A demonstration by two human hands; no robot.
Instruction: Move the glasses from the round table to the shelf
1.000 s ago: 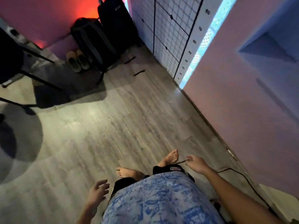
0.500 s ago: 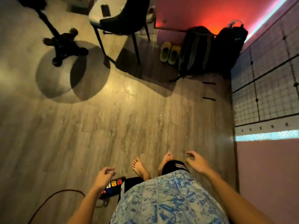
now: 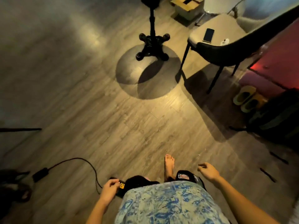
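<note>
The round table (image 3: 152,28) shows only as a black pedestal with a clawed foot and a sliver of its top at the upper edge; no glasses are visible and no shelf is in view. My left hand (image 3: 109,190) hangs low at my hip with fingers loosely curled, holding nothing. My right hand (image 3: 208,172) hangs at my right side, fingers relaxed and apart, also holding nothing. Both hands are far from the table.
A chair (image 3: 216,41) with a phone (image 3: 208,35) on its seat stands right of the table. Slippers (image 3: 246,98) and a dark backpack (image 3: 278,120) lie at the right. A power strip (image 3: 120,187) and cable (image 3: 77,161) lie by my left foot. Cardboard box (image 3: 186,5) beyond.
The view has swung left, away from the pink wall and grid panel, bringing the table pedestal and chair ahead. Both hands stay low and hold nothing.
</note>
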